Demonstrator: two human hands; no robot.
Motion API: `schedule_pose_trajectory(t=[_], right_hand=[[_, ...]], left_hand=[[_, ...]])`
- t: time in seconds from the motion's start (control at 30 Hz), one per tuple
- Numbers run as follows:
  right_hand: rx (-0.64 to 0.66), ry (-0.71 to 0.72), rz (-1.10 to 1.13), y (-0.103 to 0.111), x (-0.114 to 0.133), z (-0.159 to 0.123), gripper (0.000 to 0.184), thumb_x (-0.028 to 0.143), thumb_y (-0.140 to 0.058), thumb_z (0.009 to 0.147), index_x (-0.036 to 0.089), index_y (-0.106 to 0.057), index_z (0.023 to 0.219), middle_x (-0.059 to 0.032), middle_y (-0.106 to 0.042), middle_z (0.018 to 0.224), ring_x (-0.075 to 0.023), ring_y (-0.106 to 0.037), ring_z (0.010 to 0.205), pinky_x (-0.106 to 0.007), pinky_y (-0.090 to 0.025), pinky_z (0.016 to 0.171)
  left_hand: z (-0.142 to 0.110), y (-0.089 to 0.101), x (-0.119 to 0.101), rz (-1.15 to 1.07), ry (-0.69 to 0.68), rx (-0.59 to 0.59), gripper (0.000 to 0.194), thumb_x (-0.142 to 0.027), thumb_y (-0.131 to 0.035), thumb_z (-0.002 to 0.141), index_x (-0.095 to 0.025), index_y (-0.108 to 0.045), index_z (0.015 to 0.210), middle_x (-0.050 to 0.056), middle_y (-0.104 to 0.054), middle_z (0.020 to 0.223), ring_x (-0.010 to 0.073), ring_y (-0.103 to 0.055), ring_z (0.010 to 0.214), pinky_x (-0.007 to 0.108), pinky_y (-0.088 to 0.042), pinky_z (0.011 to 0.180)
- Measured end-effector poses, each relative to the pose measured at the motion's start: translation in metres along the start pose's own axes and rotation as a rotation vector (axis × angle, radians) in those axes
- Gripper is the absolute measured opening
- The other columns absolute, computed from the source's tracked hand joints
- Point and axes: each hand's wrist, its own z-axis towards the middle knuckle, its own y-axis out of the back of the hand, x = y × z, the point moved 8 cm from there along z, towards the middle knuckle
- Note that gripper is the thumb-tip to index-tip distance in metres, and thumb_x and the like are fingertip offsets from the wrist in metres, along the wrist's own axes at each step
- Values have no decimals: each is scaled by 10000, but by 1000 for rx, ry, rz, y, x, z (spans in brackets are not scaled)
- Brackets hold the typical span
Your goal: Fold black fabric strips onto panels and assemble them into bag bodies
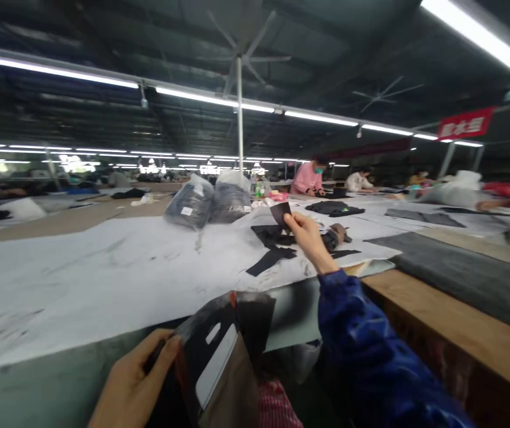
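Note:
At the lower left my left hand pinches the edge of a dark fabric panel with thumb and fingers. The panel shows two pale slot-like shapes, an orange strip at the top and a brown part below; much of it hangs in front of my body. Farther out, my right hand, in a blue sleeve, holds up a small dark fabric patch between thumb and fingers. Beneath and beside that hand, black fabric pieces lie on the white sheet. A rolled brown and black bundle sits just right of the wrist.
Two filled plastic bags stand past the sheet. A dark folded garment lies at the back right. A wooden table edge and a dark grey cloth are on the right. A person in pink works across the table.

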Motion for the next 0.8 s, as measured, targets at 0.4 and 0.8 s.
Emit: schedule_pose_trajectory(t=[0.4,0.8], right_hand=[[530,-331,589,-131,68,-198,289,373,-694,826,227,-618,1063,23,-547,702,-116,-513,610,-213,-429,548],[358,-29,582,-134,111,-213,262,103,-644,846,283,-746,1006,-4,-649,872,-117,-613,766,-187,-493,658]], left_hand=[[-6,6,-17,-338,32,218,556,-597,-330,928,-168,-604,705,17,-602,668,154,-519,608,245,-427,600],[-20,14,-19,-281,75,147,396,-474,-491,894,-180,-441,634,-36,-377,608,106,-338,559,208,-296,492]])
